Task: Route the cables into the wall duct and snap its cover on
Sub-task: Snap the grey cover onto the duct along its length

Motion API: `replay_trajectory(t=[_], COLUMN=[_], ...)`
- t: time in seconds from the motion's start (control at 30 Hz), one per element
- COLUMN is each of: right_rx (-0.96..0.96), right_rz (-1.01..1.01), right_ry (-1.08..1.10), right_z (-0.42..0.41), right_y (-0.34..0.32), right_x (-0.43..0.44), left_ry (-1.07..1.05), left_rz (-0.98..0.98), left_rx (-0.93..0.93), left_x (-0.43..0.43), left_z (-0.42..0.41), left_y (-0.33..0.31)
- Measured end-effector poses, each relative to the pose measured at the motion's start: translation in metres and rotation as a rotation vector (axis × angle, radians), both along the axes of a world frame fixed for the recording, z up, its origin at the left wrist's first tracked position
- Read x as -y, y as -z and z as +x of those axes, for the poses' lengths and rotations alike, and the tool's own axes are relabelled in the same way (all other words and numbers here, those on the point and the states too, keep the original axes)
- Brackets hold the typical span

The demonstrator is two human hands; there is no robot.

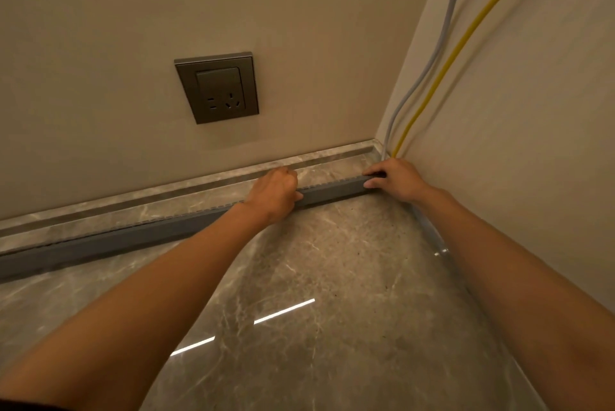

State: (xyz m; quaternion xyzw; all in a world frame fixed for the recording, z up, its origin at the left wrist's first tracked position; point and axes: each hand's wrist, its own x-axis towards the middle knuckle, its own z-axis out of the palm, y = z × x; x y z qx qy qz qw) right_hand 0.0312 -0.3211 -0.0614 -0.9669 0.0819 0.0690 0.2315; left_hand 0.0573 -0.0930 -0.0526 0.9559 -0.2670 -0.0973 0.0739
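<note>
A long grey slotted duct [133, 236] lies along the foot of the wall, against the marble skirting [186, 191], running from the left edge to the corner. My left hand [274, 194] grips the duct partway along, fingers curled over its top. My right hand [396, 179] holds the duct's end near the corner, thumb below and fingers on top. A grey cable [442, 34] and a yellow cable [466, 41] come down the right wall and reach the floor in the corner just behind my right hand. Whether a cover sits on the duct I cannot tell.
A grey wall socket [218, 88] sits on the back wall above the duct. The floor is glossy marble tile [332, 294] with light reflections. The right wall [532, 144] meets the back wall in a tight corner.
</note>
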Motion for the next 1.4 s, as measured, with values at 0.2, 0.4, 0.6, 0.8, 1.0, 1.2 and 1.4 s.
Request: replay_trajectory(t=[0.2, 0.4, 0.6, 0.8, 1.0, 1.2, 1.4], right_rx=[-0.011, 0.008, -0.058, -0.179, -0.224, -0.231, -0.281], right_rz=[-0.011, -0.007, 0.17, 0.382, 0.349, 0.382, 0.379], right_ry=[-0.016, -0.009, 0.004, 0.103, 0.096, 0.102, 0.014], right_z=[0.002, -0.002, -0.001, 0.007, 0.01, 0.01, 0.0], right_y=[-0.001, 0.002, 0.002, -0.01, -0.008, -0.008, -0.008], right_x=[-0.002, -0.004, 0.008, 0.014, 0.011, 0.012, 0.019], left_ry=[0.006, 0.122, 0.26, 0.211, 0.165, 0.14, 0.122], left_rz=[0.07, 0.173, 0.214, 0.154, 0.172, 0.138, 0.143], left_rx=[0.013, 0.184, 0.279, 0.186, 0.131, 0.019, -0.024], left_x=[0.003, 0.033, 0.051, 0.041, 0.039, 0.039, 0.048], left_z=[-0.003, -0.011, -0.015, -0.016, -0.013, -0.006, -0.008], left_y=[-0.001, 0.002, 0.009, 0.006, 0.003, -0.007, -0.011])
